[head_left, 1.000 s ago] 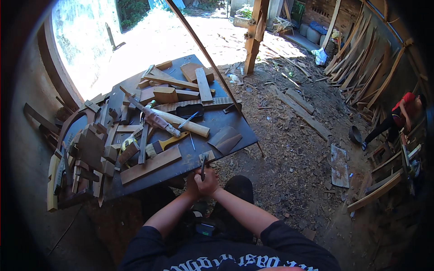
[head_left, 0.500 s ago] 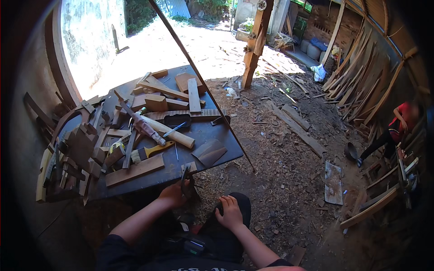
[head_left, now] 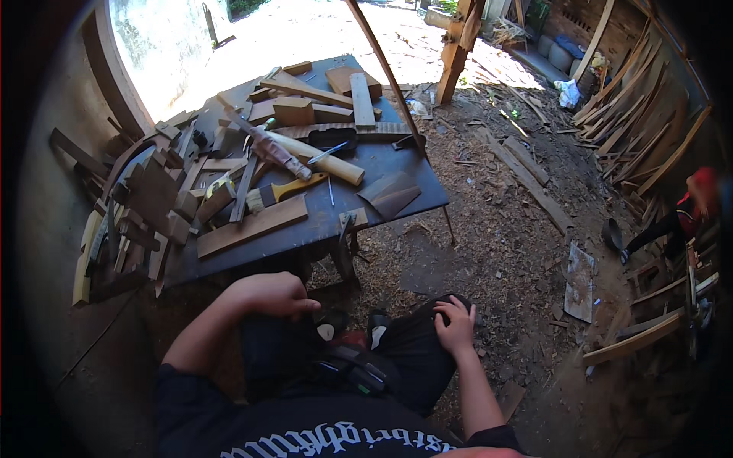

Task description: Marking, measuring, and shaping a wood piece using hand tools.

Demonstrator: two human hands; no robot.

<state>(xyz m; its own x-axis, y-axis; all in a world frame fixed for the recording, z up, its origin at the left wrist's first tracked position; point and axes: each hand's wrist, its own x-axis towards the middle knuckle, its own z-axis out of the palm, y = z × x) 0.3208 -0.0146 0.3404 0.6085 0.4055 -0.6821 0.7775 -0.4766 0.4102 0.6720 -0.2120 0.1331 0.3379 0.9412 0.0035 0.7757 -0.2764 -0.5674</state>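
Observation:
My left hand (head_left: 276,295) is above my left thigh, its fingers curled in and nothing visible in them. It is apart from the table (head_left: 267,256) and below its near edge. My right hand (head_left: 455,324) rests on my right knee, fingers spread and holding nothing. At the table's near right edge, a dark clamp (head_left: 343,256) hangs with a small wood block (head_left: 353,219) at its top. On the tabletop nearby lie a flat wood board (head_left: 252,227), a brush (head_left: 286,191) with a yellow-brown handle, and a thin, dark brown sheet (head_left: 391,196).
Wood offcuts (head_left: 149,198) crowd the table's left side. A round pale wooden rod (head_left: 324,156) and a black tray (head_left: 333,139) lie farther back. A slanting pole (head_left: 382,61) stands at the table's right. Another person (head_left: 691,206) is at the far right, near leaning wood strips (head_left: 630,122).
My left hand has left the clamp at the table's edge and drawn back toward my lap. My right hand stays on my knee. The view has shifted, showing more of my lap.

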